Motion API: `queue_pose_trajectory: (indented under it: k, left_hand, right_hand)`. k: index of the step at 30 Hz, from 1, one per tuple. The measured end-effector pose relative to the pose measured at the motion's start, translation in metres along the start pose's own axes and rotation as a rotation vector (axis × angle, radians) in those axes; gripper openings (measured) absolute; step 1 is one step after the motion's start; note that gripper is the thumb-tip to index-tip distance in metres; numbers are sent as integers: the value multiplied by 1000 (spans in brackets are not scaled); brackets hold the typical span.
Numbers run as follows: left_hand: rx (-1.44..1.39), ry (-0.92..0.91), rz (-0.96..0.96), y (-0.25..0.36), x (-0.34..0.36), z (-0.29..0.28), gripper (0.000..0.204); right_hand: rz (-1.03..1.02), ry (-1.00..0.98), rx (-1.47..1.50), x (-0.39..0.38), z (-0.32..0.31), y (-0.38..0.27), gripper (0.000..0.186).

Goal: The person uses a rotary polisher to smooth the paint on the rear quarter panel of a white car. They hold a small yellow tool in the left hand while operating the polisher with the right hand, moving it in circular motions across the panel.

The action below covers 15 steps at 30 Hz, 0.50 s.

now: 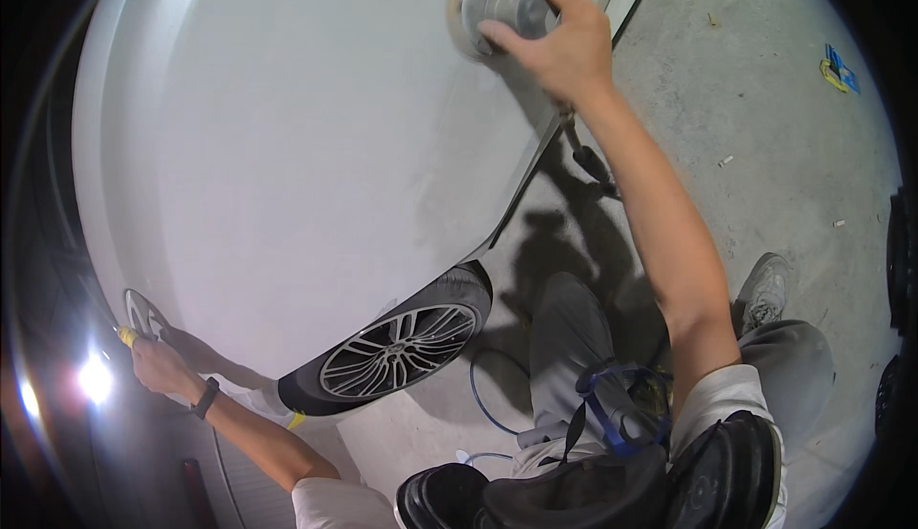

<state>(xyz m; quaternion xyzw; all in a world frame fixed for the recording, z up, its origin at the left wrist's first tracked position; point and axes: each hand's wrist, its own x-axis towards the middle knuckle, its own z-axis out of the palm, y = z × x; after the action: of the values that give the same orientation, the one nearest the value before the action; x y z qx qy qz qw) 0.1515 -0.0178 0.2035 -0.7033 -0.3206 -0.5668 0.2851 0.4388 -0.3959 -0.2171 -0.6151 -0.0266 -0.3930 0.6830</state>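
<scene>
My right hand [574, 37] is wrapped round a grey round-bodied orbital sander [502, 8]. The sander's pale disc pad rests against the white car body panel [287, 137], near the panel's lower right edge. A dark hose fitting [591, 161] hangs below that wrist. At the lower left, my left hand [163, 367] is closed on a small yellow-tipped item [126, 336], beside an oval silver fitting [143, 314] on the car. Most of that item is hidden by the fingers, so its kind does not show.
Below the panel is a car wheel [397, 352] with dark and silver spokes. A blue hose [478, 395] lies on the grey concrete floor [688, 80]. Blue-and-yellow litter [840, 70] lies at the far right. A bright lamp [94, 379] shines at the left.
</scene>
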Motion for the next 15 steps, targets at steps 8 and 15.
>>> queue_pose_trajectory:
  k: [8,15]
  left_hand:
    - [-4,-44,43,-8,1,0,60]
    - [14,-66,80,-7,3,-4,61]
  right_hand:
    - [-338,-287,97,-185,27,-96,34]
    - [-248,-265,77,-193,29,-90,32]
